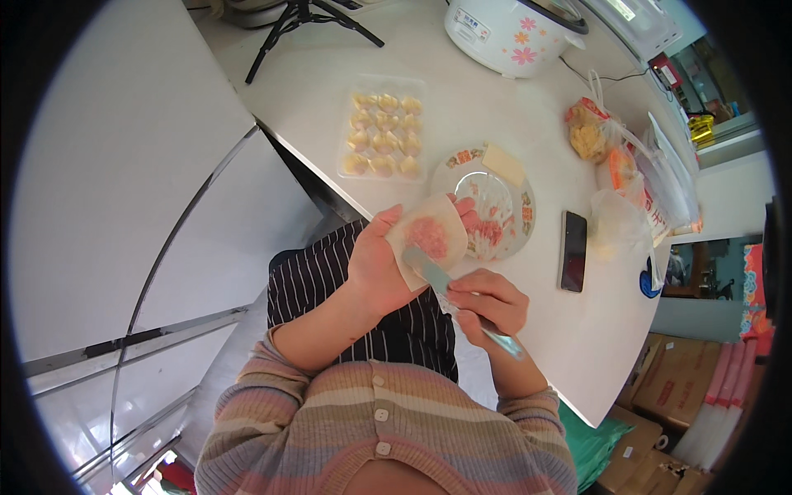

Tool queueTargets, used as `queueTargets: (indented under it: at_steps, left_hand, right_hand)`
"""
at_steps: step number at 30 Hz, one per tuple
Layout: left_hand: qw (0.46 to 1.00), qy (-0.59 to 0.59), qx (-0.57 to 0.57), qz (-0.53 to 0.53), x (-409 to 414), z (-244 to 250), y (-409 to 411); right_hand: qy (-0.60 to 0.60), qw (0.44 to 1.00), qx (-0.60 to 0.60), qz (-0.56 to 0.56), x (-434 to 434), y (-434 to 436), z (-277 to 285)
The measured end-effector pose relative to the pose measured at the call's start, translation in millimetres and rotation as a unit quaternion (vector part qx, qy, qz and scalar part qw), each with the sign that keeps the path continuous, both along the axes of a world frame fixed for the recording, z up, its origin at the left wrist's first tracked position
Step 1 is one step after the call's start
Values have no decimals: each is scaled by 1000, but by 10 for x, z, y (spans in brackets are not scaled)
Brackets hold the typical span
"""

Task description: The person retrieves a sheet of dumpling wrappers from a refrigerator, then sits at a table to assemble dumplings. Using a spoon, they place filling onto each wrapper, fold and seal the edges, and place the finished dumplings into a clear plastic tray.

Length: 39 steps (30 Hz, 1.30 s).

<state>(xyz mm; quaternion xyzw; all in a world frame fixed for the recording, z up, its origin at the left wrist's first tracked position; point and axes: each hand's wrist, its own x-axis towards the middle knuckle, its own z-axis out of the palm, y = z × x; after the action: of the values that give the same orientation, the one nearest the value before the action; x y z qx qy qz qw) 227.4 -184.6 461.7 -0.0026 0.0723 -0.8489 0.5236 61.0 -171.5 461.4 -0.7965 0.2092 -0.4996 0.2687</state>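
Note:
A square dough wrapper (403, 269) lies across the palm and fingers of my left hand (378, 272). Pink minced meat (428, 236) is spread over its middle. My right hand (492, 303) grips a flat metal spatula (430, 269), whose blade end touches the wrapper just below the meat. Beyond my left hand, a patterned plate (442, 176) holds smears of minced meat, and another piece of wrapper (503, 164) rests over its far rim. Left of the plate, a clear plastic tray (344, 145) holds several rows of folded, filled dumplings (383, 145).
A smartphone (573, 251) lies right of the plate, near plastic bags (619, 216) of food. A white rice cooker (495, 37) and a black tripod's legs (303, 18) stand at the back. The table's edge (328, 176) runs diagonally at left; cardboard boxes (674, 377) are at lower right.

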Motion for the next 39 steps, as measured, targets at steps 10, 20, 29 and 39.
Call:
queueTargets:
  at_steps: [10,20,29,39]
  left_hand:
    - [999,42,2,9,118,27,-28]
    - [994,-69,-85,22,96,70,-34]
    - [985,-99,-143,10,134,41,-43]
    - [993,-112,-17,-29,144,-118,11]
  right_hand:
    - [45,997,-58,-4,-2,-30,0]
    - [-285,881,376,-34,149,-135,15]
    - [-309,841,440,-61,-33,-287,203]
    - [-297,861,412,-29,-20,-444,216]
